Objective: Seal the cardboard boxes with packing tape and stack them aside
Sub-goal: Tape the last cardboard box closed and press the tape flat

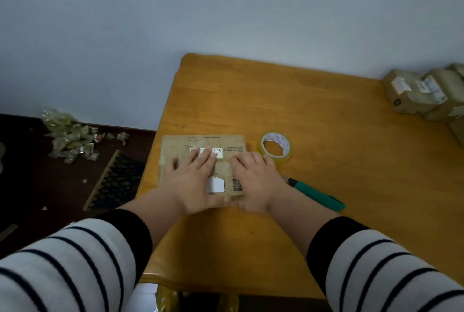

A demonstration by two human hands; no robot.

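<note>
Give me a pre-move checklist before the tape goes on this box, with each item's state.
1. Cardboard box flaps held flat by left hand and right hand: ok.
2. Tape roll within reach beside the box: ok.
3. Utility knife at hand, on the table: ok.
4. Knife blade retracted: cannot tell.
5. A hand free to take the tape: not ok.
6. Stacked boxes leave stacking room: cannot tell.
</note>
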